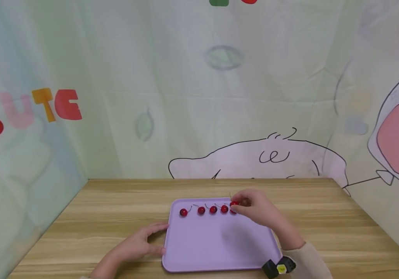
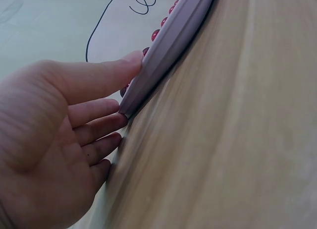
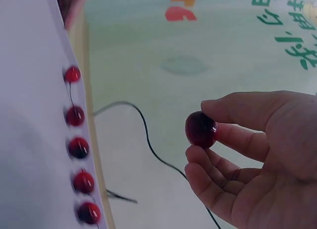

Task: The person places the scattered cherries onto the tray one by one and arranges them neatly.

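A lilac rectangular tray (image 1: 199,248) lies on the table, with several dark red cherries (image 1: 201,210) with thin stems in a row along its far edge. My right hand (image 1: 260,209) pinches another cherry (image 3: 200,130) between thumb and fingertips, above the right end of that row. In the right wrist view, this cherry hangs apart from those on the tray. My left hand (image 1: 138,242) touches the tray's left side with thumb and fingers spread. The left wrist view shows the thumb against the tray's wall (image 2: 168,40) and the fingertips by its lower edge.
The wooden table (image 1: 122,205) extends around the tray on all sides. Behind it hangs a pale green printed cloth (image 1: 143,116) with cartoon drawings and letters. A small black device (image 1: 279,267) sits at my right wrist, over the tray's near right corner.
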### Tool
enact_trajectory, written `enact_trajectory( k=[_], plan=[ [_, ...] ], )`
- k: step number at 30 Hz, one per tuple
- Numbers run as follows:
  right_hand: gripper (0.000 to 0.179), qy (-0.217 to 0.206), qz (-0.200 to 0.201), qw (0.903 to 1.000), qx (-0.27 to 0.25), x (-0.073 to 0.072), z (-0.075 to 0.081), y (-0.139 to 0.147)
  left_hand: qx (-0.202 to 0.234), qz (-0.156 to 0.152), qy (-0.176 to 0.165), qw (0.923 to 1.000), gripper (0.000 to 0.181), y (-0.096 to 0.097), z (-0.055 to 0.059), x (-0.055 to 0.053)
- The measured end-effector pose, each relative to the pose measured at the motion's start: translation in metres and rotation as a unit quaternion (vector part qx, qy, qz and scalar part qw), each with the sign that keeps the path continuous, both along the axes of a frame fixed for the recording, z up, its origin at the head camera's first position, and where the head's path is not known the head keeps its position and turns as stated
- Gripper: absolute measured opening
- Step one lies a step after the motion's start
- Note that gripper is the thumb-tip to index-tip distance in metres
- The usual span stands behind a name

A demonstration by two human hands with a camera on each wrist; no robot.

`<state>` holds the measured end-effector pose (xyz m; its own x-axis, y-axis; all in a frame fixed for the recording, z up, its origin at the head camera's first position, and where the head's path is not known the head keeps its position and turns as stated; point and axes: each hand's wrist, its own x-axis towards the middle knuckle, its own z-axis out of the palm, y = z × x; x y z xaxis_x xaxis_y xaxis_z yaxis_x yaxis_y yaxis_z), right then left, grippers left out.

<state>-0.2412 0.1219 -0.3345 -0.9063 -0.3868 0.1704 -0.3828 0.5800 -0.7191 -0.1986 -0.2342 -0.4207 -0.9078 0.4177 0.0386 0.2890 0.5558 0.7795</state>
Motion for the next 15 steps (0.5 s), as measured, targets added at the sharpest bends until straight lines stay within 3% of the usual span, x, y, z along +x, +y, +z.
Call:
enact_trajectory(
  k=[8,15],
  plan=[
    [0.011,0.001,0.078,0.9970,0.001,0.003,-0.016,-0.042,0.005,-0.003,0.005,1.0000,0.072,0.002,0.000,0.001],
    [0.009,-0.011,0.104,0.9945,0.013,0.003,-0.035,-0.066,0.005,0.008,-0.009,0.9999,0.071,0.001,0.001,0.002]
  ],
)
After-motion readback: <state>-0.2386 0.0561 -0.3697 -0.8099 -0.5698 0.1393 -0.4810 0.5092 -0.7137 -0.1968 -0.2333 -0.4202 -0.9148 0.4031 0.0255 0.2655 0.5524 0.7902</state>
